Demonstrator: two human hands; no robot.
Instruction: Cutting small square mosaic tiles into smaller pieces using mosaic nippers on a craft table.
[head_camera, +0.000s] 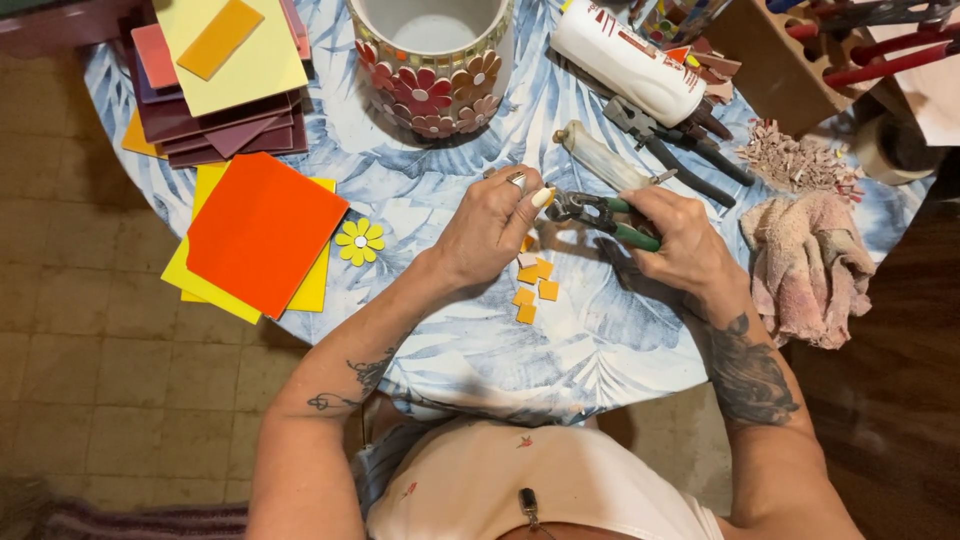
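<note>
While the right hand (685, 235) squeezes the green handles of the nippers (600, 212), its grip is wrapped tight round them, and the cutting head points left toward the other hand. The left hand (492, 222) meets that head with its fingers pinched together, seemingly on a small piece of tile at the jaws, though the piece itself is too hidden to make out. Both hands hang just over the worktop (450, 330), which wears a blue leaf-patterned cloth.

Right under them, a little toward the near edge, lies a small cluster of cut orange squares (533, 285). To the left sits a small yellow tile flower (360, 240), and beyond it an orange tile (262, 230) stacked on yellow ones. At the far side stands a white pot (432, 62) with a band of tile flowers, with a white glue bottle (625, 62) to its right and a second pair of pliers (680, 150) just beside that. A pink rag (805, 262) lies crumpled at the right.

To do the cut well, I'd say keep the piece level between the jaws, bite only its edge, and hold the fingertips clear of the blades.
</note>
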